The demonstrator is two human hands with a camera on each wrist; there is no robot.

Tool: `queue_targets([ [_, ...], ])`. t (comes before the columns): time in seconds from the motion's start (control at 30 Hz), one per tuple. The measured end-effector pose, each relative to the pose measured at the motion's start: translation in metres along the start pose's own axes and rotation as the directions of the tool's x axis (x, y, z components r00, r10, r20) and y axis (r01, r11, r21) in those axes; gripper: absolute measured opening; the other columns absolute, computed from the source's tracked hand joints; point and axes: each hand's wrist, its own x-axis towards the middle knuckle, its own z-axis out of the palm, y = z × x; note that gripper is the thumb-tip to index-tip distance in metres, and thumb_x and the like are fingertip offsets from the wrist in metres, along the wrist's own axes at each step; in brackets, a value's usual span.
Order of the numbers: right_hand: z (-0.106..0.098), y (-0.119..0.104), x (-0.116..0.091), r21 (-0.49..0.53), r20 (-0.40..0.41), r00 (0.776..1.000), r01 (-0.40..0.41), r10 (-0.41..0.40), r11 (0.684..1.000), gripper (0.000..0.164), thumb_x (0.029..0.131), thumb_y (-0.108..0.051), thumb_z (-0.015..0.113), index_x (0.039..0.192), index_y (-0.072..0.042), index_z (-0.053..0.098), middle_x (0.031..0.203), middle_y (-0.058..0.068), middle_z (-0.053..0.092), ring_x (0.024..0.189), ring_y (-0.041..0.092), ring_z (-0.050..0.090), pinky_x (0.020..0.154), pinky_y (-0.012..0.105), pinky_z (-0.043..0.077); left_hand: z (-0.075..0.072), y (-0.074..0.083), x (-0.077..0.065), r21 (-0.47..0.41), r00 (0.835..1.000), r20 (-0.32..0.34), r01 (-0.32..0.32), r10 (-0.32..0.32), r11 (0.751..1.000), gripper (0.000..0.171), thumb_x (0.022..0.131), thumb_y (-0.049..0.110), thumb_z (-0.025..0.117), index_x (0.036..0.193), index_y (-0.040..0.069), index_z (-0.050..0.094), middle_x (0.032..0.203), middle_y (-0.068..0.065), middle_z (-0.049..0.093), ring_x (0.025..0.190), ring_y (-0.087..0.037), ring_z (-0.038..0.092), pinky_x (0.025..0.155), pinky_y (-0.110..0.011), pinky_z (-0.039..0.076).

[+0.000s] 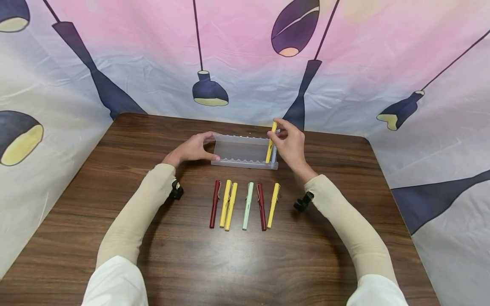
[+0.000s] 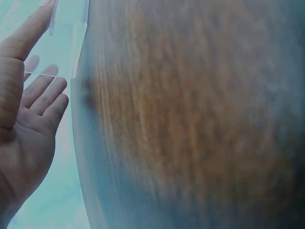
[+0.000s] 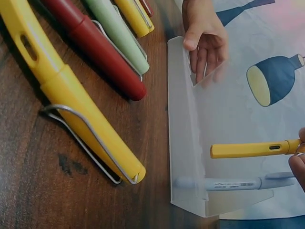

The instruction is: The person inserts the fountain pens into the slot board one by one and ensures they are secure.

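One yellow pen (image 1: 269, 151), pinched by the right hand (image 1: 292, 144), is at three o'clock in the clear tray (image 1: 241, 164); best lowered level. The left hand (image 1: 192, 148), fingers spread, should steady nine o'clock.

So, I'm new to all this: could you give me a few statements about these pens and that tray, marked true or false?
1. The person's right grip pinches a yellow pen at the clear tray. True.
2. The left grip is at the tray's left end. True.
3. The tray is full of pens. False: besides the pinched one, only a pale pen shows there, at the right end.
4. In the head view, the leftmost pen on the table is dark red. True.
5. Two pale green pens lie on the table. False: just one pale green pen does.
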Motion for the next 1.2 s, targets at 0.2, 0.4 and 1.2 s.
queue_targets([
  [0.2,0.004,0.005,-0.001,-0.013,-0.006,1.000,-0.005,0.005,1.000,0.040,0.090,-0.016,0.081,0.129,-0.009,0.071,0.101,0.015,0.073,0.082,0.027,0.074,0.071,0.043,0.062,0.002,-0.005,0.003,-0.027,1.000,-0.017,0.000,-0.001,1.000,0.082,0.083,0.010,0.086,0.150,-0.005,0.040,0.155,-0.028,0.040,0.146,-0.046,0.035,0.121,-0.059,0.029],
  [0.4,0.006,0.010,-0.004,0.002,-0.007,1.000,0.003,-0.003,1.000,0.042,0.090,-0.015,0.082,0.129,-0.009,0.071,0.104,0.016,0.073,0.082,0.029,0.074,0.073,0.042,0.062,0.004,-0.018,0.009,-0.023,0.999,-0.032,0.012,-0.013,1.000,0.083,0.083,0.013,0.088,0.151,-0.001,0.042,0.156,-0.024,0.041,0.147,-0.041,0.037,0.122,-0.056,0.029],
  [1.2,0.005,0.008,-0.017,-0.040,0.089,0.996,0.016,-0.013,0.999,0.043,0.092,-0.015,0.079,0.133,-0.008,0.069,0.104,0.017,0.070,0.084,0.026,0.076,0.073,0.040,0.064,0.003,-0.007,0.005,-0.003,0.999,-0.026,0.025,-0.025,1.000,0.083,0.084,0.014,0.087,0.152,-0.001,0.040,0.156,-0.024,0.041,0.147,-0.041,0.037,0.121,-0.056,0.030],
])
